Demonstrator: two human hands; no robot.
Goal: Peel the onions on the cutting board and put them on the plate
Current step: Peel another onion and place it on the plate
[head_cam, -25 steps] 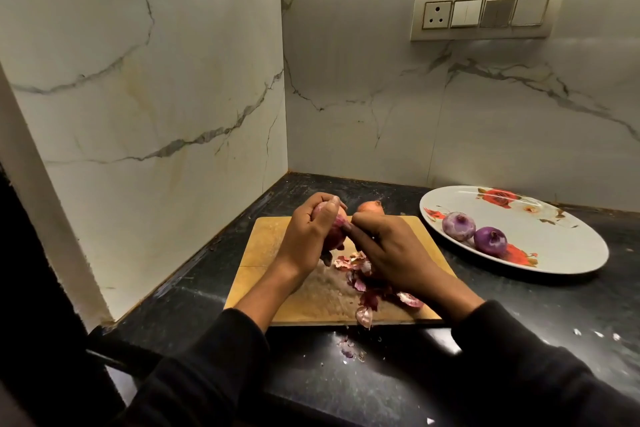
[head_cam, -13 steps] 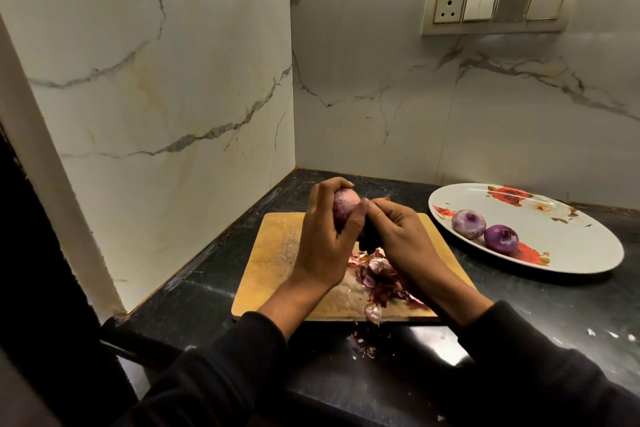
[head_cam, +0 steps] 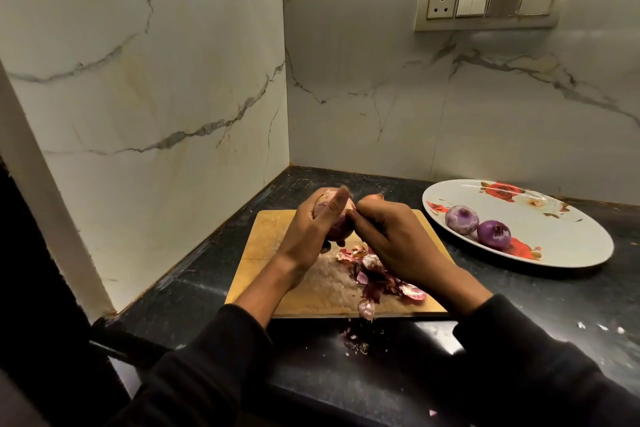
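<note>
Your left hand [head_cam: 309,231] is wrapped around a half-peeled onion [head_cam: 337,218], thumb laid across its face, holding it lifted above the far end of the cutting board [head_cam: 266,236]. At its 3 o'clock, your right hand [head_cam: 394,239] meets it with fingertips [head_cam: 351,215] pinched at the onion's side, apparently on a flap of skin, though the skin itself is too small to make out. So you are mid-peel on what looks like the third onion.

Below the hands, toward 6 o'clock, a heap of peelings [head_cam: 374,274] lies on the board, with crumbs spilled onto the dark counter [head_cam: 519,295] at the near edge. Just behind your right hand, at 12 o'clock, another unpeeled onion [head_cam: 374,198] peeks out.

The plate [head_cam: 571,246] sits at 3 o'clock, well apart from the board, with two peeled onions [head_cam: 478,225] touching each other on it.

Next, you likely need to pull the pinched skin down and away, turning the onion in your left hand until it is bare, before carrying it over to the plate.
</note>
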